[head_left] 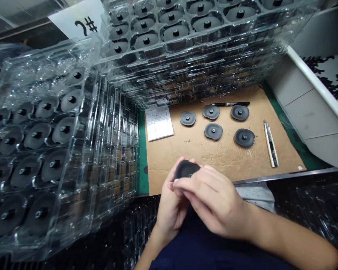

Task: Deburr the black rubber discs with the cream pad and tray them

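Observation:
Both my hands hold one black rubber disc (186, 168) just in front of the cardboard sheet (214, 153). My left hand (170, 204) cups it from below, fingers curled. My right hand (214, 200) lies over the left, its fingers pinching the disc's near edge. Most of the disc is hidden by my fingers. Several similar black discs (213, 131) with a small centre hub lie in two rows on the cardboard beyond my hands.
Tall stacks of clear plastic trays filled with black discs stand at the left (45, 142) and at the back (191, 41). On the cardboard lie a paper slip (158, 122), a black pen (231, 104) and a utility knife (270, 143). A white bin (312, 101) stands at right.

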Demonstrator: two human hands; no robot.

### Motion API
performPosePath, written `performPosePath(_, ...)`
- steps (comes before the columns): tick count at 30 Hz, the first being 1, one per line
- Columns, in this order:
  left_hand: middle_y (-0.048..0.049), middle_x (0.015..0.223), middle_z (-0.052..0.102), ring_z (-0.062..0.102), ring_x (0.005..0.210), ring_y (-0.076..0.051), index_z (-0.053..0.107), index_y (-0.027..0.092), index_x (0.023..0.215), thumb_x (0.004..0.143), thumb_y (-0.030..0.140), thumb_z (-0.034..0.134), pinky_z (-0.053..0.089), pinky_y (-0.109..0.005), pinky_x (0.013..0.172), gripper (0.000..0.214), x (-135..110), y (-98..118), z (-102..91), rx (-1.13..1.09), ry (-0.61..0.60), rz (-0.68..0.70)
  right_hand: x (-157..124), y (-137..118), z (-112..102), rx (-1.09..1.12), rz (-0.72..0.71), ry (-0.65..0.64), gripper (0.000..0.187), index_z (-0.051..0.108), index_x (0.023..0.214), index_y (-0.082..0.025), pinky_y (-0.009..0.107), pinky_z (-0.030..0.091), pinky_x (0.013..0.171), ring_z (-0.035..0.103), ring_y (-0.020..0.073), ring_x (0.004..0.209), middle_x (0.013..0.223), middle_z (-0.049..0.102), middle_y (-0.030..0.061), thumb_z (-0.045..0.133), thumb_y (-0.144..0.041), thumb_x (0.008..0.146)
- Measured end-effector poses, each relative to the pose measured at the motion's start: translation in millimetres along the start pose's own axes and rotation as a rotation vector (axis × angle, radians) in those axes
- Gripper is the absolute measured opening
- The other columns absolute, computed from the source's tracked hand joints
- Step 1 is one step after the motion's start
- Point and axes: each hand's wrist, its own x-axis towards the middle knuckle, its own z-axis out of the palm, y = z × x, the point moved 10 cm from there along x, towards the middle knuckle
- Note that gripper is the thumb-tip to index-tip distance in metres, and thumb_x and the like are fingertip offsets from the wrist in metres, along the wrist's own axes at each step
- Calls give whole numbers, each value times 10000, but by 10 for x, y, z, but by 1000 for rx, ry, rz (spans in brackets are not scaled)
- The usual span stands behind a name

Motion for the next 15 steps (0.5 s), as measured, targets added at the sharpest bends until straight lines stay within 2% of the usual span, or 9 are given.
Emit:
performPosePath(2,-10,1152,642,601,1061,-193,599,293,1137,704,220,738,478,-288,920,461,2,12,-19,4,27,20,34,55,155,30,39,-114,226,606,1036,-133,324,465,760,553,159,791,901,649,61,445,-116,877)
performPosePath(3,-6,1124,654,605,1049,-189,614,288,1109,695,216,745,484,-274,903,440,4,17,-10,10,32,29,58,96,171,19,59,-117,224,609,1027,-128,322,463,744,548,158,775,885,644,62,444,-115,876)
performPosePath(5,-7,1047,678,611,1019,-175,647,261,1048,688,225,751,480,-246,888,376,8,28,33,29,30,39,101,118,62,-48,43,3,242,607,1040,-103,332,454,719,536,166,750,831,632,72,433,-107,871)
performPosePath(7,-4,1005,689,623,982,-169,661,256,1024,680,227,758,478,-245,887,359,13,55,79,39,20,40,79,54,-31,-65,-35,82,261,594,1072,-85,346,449,731,534,175,765,813,623,81,430,-107,871)
performPosePath(9,6,1046,684,632,974,-180,650,284,1053,641,214,785,490,-267,882,439,21,87,97,28,6,33,-5,6,-5,3,-90,5,255,588,1081,-106,328,450,744,534,164,787,846,625,72,448,-101,868)
performPosePath(11,2,1098,672,635,984,-203,641,296,1075,577,211,824,505,-282,866,537,29,93,94,17,-11,15,-110,79,23,28,-25,-90,233,591,1060,-126,300,446,726,527,147,771,859,623,58,468,-95,865)
performPosePath(12,-3,1112,667,632,992,-204,640,290,1080,551,216,838,506,-269,856,570,31,89,80,16,-9,10,-148,159,-6,-7,44,-93,227,593,1054,-128,295,440,709,520,143,753,846,619,55,471,-92,866)
performPosePath(14,-2,1114,665,620,1005,-180,647,283,1077,536,252,847,495,-215,840,578,31,68,43,6,14,4,-168,294,-117,-137,151,-34,228,598,1052,-126,306,423,690,511,149,733,827,617,61,458,-94,875)
performPosePath(15,2,1113,665,610,1017,-168,648,284,1080,538,278,846,485,-194,841,576,27,54,28,-8,30,1,-143,305,-170,-198,147,4,231,603,1047,-130,317,414,688,509,156,731,821,619,65,443,-99,883)
